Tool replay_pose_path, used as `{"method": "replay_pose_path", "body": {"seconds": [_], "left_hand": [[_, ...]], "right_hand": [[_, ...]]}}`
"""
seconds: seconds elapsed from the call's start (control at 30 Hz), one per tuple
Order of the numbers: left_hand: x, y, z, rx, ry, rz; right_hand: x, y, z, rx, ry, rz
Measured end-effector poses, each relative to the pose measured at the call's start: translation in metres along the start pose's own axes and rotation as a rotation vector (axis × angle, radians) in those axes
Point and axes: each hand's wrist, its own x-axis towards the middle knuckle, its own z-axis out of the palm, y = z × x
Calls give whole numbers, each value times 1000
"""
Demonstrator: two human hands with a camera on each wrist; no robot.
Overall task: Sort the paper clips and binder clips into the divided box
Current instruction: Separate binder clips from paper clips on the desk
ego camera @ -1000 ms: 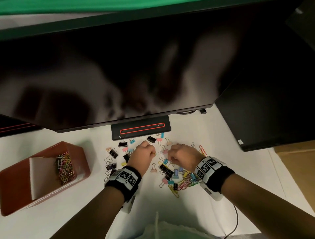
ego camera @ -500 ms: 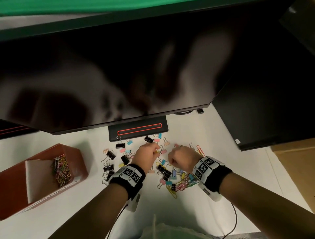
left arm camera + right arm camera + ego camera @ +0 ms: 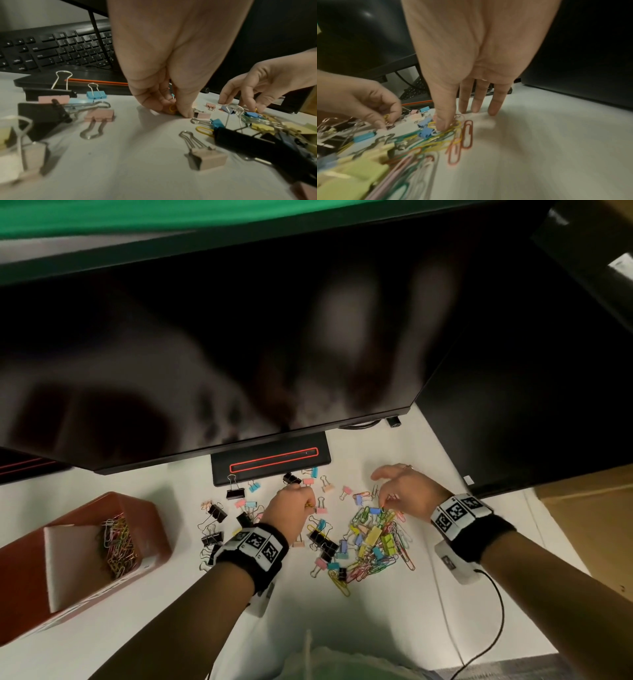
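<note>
A mixed pile of coloured paper clips and binder clips (image 3: 373,539) lies on the white desk, with black and pastel binder clips (image 3: 219,511) scattered to its left. My left hand (image 3: 308,505) pinches a yellow paper clip (image 3: 172,108) down at the desk, beside a pink binder clip (image 3: 202,115). My right hand (image 3: 383,503) pinches another yellow paper clip (image 3: 432,123) at the pile's far edge, its other fingers (image 3: 476,105) held straight. The red divided box (image 3: 147,508) stands at the left. Paper clips (image 3: 118,546) fill the compartment right of its white divider (image 3: 68,559).
A large dark monitor overhangs the desk, its stand base (image 3: 270,463) just beyond the clips. A keyboard (image 3: 51,51) lies behind it. A black computer case (image 3: 531,405) and a cardboard box (image 3: 599,525) flank the right. A cable (image 3: 493,611) trails from my right wrist.
My right hand has moved right, off the pile, and spread its outer fingers, uncovering the clips beneath. My left hand has stayed curled in nearly the same place.
</note>
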Motion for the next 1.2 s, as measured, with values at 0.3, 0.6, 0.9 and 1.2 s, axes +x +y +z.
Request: {"method": "replay_pose_path", "body": {"seconds": [0.3, 0.6, 0.9, 1.2], "left_hand": [[-1, 3, -1, 16, -19, -21], [-12, -3, -1, -132, 45, -41], [-29, -7, -9, -229, 115, -13], [-42, -7, -19, -314, 141, -7]], "right_hand": [[11, -20, 2, 69, 14, 20], [12, -20, 3, 133, -33, 87], [-6, -17, 18, 66, 6, -37], [5, -31, 16, 75, -38, 43]]}}
